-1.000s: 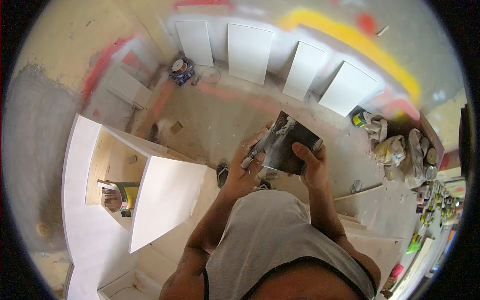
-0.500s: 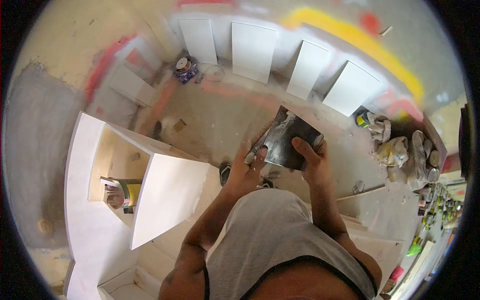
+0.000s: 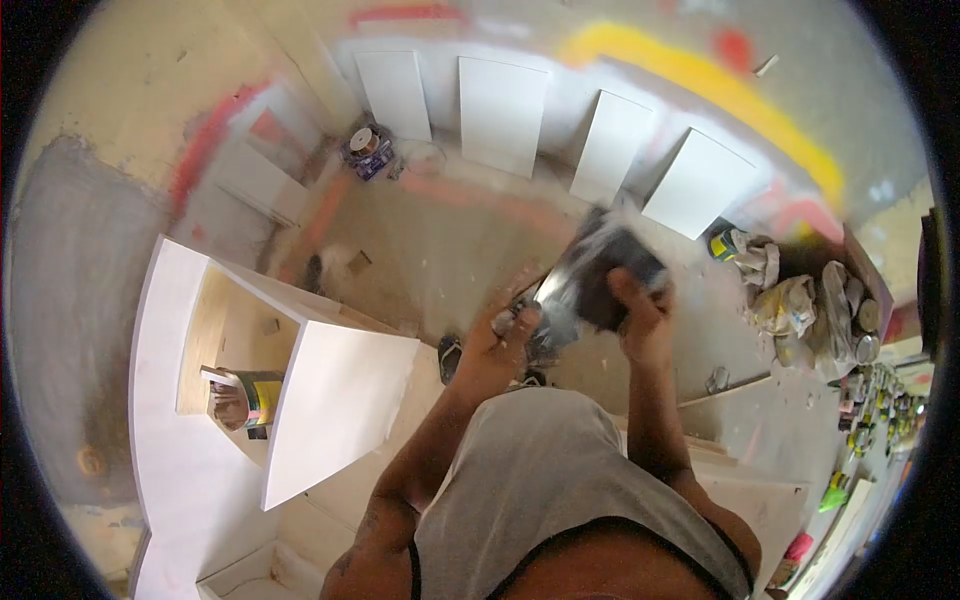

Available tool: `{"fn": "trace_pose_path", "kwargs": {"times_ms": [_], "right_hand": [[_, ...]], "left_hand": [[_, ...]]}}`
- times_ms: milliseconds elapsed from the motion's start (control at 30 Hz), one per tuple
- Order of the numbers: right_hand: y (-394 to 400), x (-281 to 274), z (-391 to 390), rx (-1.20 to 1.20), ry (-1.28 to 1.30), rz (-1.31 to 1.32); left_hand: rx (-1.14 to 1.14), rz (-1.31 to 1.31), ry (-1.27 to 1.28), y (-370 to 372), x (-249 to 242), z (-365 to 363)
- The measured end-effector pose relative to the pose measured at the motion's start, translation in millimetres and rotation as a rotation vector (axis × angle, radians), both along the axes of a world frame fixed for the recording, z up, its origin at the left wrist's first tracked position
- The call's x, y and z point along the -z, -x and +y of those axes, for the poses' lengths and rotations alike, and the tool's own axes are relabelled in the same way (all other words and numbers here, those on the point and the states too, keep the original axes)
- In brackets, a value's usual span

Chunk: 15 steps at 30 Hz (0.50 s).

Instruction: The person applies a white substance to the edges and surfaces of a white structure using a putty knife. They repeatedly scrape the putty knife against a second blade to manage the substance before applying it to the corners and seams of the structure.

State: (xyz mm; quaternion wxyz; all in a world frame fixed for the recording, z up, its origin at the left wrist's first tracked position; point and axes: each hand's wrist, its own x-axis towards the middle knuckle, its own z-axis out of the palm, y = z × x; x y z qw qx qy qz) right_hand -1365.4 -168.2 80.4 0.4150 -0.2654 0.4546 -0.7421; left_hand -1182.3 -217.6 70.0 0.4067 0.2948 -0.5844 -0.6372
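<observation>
A dark, flat rectangular sheet (image 3: 607, 270) with whitish smears is held out in front of my body, blurred by motion. My right hand (image 3: 646, 315) grips its right edge, thumb lying on top. At the sheet's lower left is my left hand (image 3: 505, 340), its fingers closed with the thumb up. A thin, pale-edged thing shows along those fingers, too smeared to name. Whitish residue marks the fingers of the left hand.
White panels (image 3: 502, 115) lean along the far wall. A white cabinet (image 3: 340, 410) stands at left, with a paint can (image 3: 262, 398) inside its opening. Bags (image 3: 785, 305) and another can (image 3: 722, 245) sit at right. A wire spool (image 3: 364, 140) rests on a box at the back.
The dark sheet and my right hand have moved a little to the right and the sheet is now blurred. My left hand has shifted slightly right and down.
</observation>
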Motion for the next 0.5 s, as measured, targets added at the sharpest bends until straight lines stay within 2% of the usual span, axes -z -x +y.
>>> {"fn": "trace_pose_path", "kwargs": {"times_ms": [33,67,100,133,167,200,267,300,367,400,433,467,500], "right_hand": [[1,0,0,0.195,0.049,-0.015],[6,-7,7,0.257,0.002,0.045],[16,21,11,0.471,-0.008,0.180],[11,25,12,0.483,0.137,0.258],[8,28,12,0.494,0.285,0.334],[8,34,10,0.492,0.283,0.333],[9,46,5,0.239,0.312,1.430],[6,46,3,0.243,0.309,1.429],[-4,44,0,-0.435,-0.362,1.515],[-1,61,2,-0.301,-0.312,1.422],[9,70,-3,-0.300,-0.300,1.432],[17,79,-2,-0.279,-0.337,1.038],[16,86,7,-0.255,-0.385,0.632]], "left_hand": [[-0.084,0.114,-0.178,0,6,-1],[-0.088,0.115,-0.180,-3,10,-3],[-0.032,0.402,-0.500,-8,7,-9],[0.025,0.691,-0.819,-10,6,-12],[0.020,0.691,-0.822,-9,8,-16],[-0.042,0.690,-0.847,-8,12,-20],[-0.101,0.683,-0.872,-8,21,-23],[-0.113,0.618,-0.840,-6,22,-24],[-0.123,0.552,-0.810,-4,21,-20],[-0.194,0.479,-0.788,-3,8,-17],[-0.270,0.418,-0.757,-1,1,-19],[-0.285,0.424,-0.763,-5,9,-20],[-0.008,0.692,-0.840,-17,25,-19]]}}
